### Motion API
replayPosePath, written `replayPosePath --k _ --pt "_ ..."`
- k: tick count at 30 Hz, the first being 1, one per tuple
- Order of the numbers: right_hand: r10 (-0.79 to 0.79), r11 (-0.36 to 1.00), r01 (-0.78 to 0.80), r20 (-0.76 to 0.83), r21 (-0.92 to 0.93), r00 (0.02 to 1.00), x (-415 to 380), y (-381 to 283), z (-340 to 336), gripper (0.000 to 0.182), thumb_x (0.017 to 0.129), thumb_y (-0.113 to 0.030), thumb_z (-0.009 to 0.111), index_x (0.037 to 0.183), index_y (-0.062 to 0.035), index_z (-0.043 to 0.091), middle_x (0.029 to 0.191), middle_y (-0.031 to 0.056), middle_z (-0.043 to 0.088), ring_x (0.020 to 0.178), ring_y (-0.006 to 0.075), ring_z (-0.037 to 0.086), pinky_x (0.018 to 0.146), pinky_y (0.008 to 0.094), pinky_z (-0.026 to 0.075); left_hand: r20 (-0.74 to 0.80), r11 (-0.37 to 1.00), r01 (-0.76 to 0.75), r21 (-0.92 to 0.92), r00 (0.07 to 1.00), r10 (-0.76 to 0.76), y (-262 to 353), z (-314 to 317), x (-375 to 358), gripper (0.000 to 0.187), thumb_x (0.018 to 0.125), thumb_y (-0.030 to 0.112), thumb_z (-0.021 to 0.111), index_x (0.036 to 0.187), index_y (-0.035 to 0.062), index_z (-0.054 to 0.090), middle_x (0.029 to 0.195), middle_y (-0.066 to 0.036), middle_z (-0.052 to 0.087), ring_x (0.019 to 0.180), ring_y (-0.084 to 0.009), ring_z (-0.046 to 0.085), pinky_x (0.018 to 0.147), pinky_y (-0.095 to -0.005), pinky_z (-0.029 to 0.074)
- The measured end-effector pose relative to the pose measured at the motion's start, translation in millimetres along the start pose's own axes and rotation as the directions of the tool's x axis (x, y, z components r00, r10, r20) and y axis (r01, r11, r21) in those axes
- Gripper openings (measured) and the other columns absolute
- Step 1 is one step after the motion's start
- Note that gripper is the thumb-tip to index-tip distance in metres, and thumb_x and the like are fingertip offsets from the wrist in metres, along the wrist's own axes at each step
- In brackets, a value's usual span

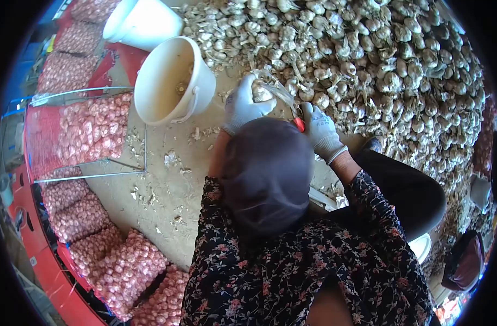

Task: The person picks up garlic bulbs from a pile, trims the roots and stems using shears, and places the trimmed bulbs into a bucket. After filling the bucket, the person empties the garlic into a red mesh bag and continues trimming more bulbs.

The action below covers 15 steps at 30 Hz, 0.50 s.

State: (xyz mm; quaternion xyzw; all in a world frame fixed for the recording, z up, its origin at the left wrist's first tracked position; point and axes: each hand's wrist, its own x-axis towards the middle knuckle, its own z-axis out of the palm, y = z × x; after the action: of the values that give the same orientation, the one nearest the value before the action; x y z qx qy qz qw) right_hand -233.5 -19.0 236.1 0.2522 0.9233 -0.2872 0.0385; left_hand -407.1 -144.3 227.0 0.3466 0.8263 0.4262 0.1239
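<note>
My left hand [245, 106], in a pale grey work glove, is closed around a garlic bulb [261, 92] with its dry stalk pointing right. In my right hand [321, 130], gloved the same way, is a red-handled cutting tool [299, 124]; the fingers wrap round it and its working end is mostly hidden. The hand is at the stalk side of the bulb. A dark cap [267, 174] covers the view just below both hands. Right beyond them begins a large heap of untrimmed garlic [368, 65].
A white bucket [205, 81] stands tilted left of my hands, with another white bucket [145, 24] behind it. Net sacks of garlic [123, 271] line the left side. A metal frame [145, 146] holds one red net sack [93, 130]. Dry peelings [171, 159] litter the floor.
</note>
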Motion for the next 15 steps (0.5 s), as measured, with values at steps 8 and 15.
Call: replayPosePath --k 8,15 --pt "-0.187 0.982 0.188 0.084 -0.006 0.979 -9 47 28 0.057 0.089 -0.037 0.052 0.128 0.0032 0.047 0.124 0.0218 0.054 0.111 0.0318 0.055 0.095 0.0387 0.043 -0.298 0.991 -0.123 0.043 0.946 0.13 -83 101 24 0.023 0.078 0.026 0.061 0.083 0.0059 0.051 0.071 -0.011 0.053 0.065 -0.0249 0.057 0.055 -0.0406 0.043" --pt "-0.196 0.98 0.196 0.003 0.048 0.981 -3 21 21 0.056 0.089 -0.037 0.052 0.128 0.0031 0.047 0.124 0.0214 0.054 0.111 0.0315 0.055 0.095 0.0386 0.043 -0.245 0.985 0.029 -0.169 0.967 -0.07 -14 28 -19 0.078 0.055 0.048 0.079 0.117 0.0078 0.052 0.103 -0.018 0.061 0.099 -0.037 0.059 0.084 -0.044 0.046"
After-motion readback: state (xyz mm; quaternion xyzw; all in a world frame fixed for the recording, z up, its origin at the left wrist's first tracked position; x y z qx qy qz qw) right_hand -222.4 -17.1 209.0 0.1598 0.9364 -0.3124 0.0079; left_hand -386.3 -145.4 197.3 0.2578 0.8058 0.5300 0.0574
